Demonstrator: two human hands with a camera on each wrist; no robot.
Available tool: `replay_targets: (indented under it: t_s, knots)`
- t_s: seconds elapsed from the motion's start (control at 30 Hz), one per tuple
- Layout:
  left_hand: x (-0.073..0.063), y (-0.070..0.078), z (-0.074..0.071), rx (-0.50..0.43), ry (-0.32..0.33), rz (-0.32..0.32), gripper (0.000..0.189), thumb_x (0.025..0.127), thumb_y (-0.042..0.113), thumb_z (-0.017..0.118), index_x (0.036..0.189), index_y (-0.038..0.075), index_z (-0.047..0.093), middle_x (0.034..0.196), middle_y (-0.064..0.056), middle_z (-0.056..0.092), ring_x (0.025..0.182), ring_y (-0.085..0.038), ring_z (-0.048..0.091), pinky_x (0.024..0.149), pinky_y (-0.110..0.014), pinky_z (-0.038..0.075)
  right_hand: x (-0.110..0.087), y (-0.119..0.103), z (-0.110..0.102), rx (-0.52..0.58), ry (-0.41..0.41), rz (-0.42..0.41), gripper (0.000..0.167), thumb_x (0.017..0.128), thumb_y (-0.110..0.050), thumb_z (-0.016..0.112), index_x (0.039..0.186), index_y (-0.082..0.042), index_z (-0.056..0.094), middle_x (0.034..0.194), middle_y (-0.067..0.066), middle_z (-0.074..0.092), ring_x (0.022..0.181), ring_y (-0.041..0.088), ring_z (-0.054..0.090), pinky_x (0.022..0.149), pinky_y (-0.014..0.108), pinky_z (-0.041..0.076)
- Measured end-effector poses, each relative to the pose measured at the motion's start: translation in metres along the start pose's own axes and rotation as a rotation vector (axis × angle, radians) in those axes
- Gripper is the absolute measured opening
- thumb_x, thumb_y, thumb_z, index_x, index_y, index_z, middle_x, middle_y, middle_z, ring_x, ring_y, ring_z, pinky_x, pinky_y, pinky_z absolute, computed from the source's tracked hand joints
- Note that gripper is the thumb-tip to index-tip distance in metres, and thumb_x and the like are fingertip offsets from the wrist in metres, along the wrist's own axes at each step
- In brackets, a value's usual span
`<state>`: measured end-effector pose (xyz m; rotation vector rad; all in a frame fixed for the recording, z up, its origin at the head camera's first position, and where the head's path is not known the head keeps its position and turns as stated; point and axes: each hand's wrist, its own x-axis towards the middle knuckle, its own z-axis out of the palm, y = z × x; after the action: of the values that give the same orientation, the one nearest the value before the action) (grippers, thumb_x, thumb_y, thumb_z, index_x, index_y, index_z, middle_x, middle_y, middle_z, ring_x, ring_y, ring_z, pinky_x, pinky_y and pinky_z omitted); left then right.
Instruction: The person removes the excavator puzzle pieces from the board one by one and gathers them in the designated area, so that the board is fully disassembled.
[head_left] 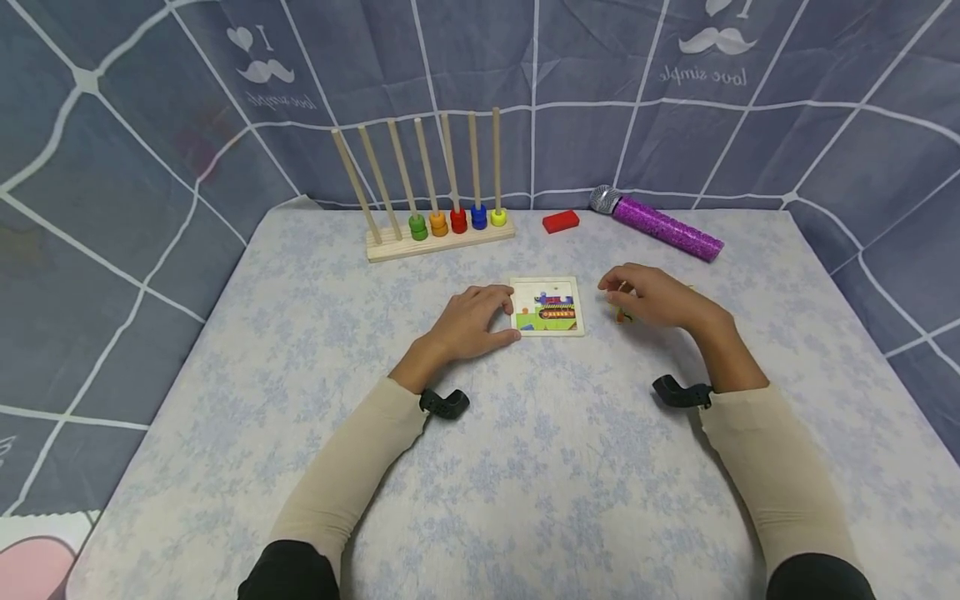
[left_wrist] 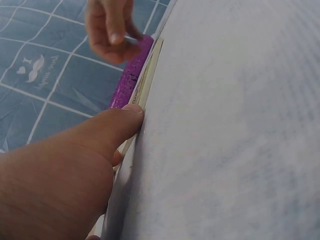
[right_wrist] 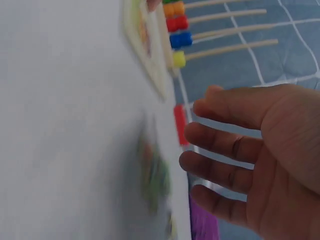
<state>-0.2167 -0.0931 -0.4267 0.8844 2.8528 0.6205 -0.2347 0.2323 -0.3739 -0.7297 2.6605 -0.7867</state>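
"As we look down from the head view, what surface and room do we see?"

"We see a table [head_left: 555, 467] under pale cloth mottled with blue, and behind it a grey-blue curtain [head_left: 585, 150] with white grid lines and moustache prints, the lettering mirrored. Near the far edge we find a wooden peg rack [head_left: 442, 243] with coloured rings [head_left: 459, 221], a red block [head_left: 561, 221] and a glittery purple microphone [head_left: 667, 227]."

"And where do we place the puzzle board?"

"Flat near the table's middle, its puzzle board [head_left: 578, 304] coloured mostly in the lower part. We see the left hand [head_left: 472, 323] touching its left side, thumb by the near corner, fingers spread apart from it."

"What do we gain from the wrist views?"

"From the left, we get the board edge-on, with the thumb against it. From the right, we get the palm: the right hand [head_left: 652, 296] has thumb and fingers apart, holding nothing. Loose pieces [right_wrist: 155, 172], mostly hidden from the head view, lie blurred on the cloth beside it."
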Motion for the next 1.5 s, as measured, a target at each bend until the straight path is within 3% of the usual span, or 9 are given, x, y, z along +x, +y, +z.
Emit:
replay_targets:
  t_s: [0.23,0.37,0.7,0.93,1.17,1.5]
  knots:
    - [-0.002,-0.002,-0.003,-0.008,0.001,0.000,0.037,0.097,0.050,0.065,0.114,0.019,0.055,0.155,-0.002,0.043,0.135,-0.030,0.042,0.104,-0.053,0.035,0.052,-0.037,0.015,-0.057,-0.097,-0.054,0.034,0.100,-0.015,0.066,0.130,0.001,0.063,0.117,0.016,0.061,0.108,0.032,0.057,0.093,0.049,0.047]
    - [-0.002,-0.002,-0.001,-0.012,-0.004,0.007,0.037,0.097,0.050,0.064,0.115,0.019,0.055,0.155,-0.001,0.043,0.135,-0.028,0.042,0.104,-0.052,0.035,0.069,-0.048,0.029,-0.124,-0.137,-0.039,0.037,0.094,-0.017,0.075,0.126,0.001,0.066,0.113,0.016,0.059,0.107,0.032,0.054,0.094,0.047,0.045]
    - [-0.002,-0.002,-0.001,-0.009,0.016,0.023,0.036,0.097,0.049,0.065,0.114,0.019,0.055,0.154,-0.001,0.044,0.134,-0.028,0.043,0.103,-0.053,0.035,0.071,-0.046,0.037,-0.090,-0.103,-0.024,0.035,0.092,-0.016,0.077,0.118,0.001,0.063,0.111,0.017,0.056,0.105,0.032,0.049,0.094,0.047,0.042]
    - [-0.002,-0.003,0.001,-0.003,0.004,0.015,0.036,0.098,0.049,0.064,0.115,0.020,0.055,0.155,0.000,0.043,0.137,-0.027,0.041,0.105,-0.053,0.034,0.071,-0.045,0.040,-0.067,-0.098,-0.073,0.037,0.092,-0.012,0.077,0.121,0.002,0.058,0.112,0.015,0.059,0.102,0.030,0.054,0.094,0.045,0.045]
    - [-0.003,-0.002,-0.001,-0.012,0.006,0.022,0.036,0.097,0.049,0.064,0.116,0.019,0.056,0.155,-0.002,0.043,0.136,-0.028,0.041,0.105,-0.053,0.034,0.069,-0.049,0.039,-0.084,-0.092,-0.121,0.040,0.090,-0.010,0.079,0.124,0.001,0.062,0.109,0.012,0.059,0.098,0.028,0.057,0.090,0.044,0.048]
    - [-0.002,-0.002,-0.001,-0.006,0.006,0.021,0.037,0.097,0.049,0.064,0.116,0.019,0.055,0.155,-0.002,0.044,0.135,-0.028,0.042,0.104,-0.053,0.035,0.067,-0.048,0.028,-0.063,-0.048,-0.121,0.041,0.090,-0.007,0.076,0.128,-0.001,0.061,0.113,0.011,0.060,0.101,0.028,0.057,0.089,0.044,0.049]
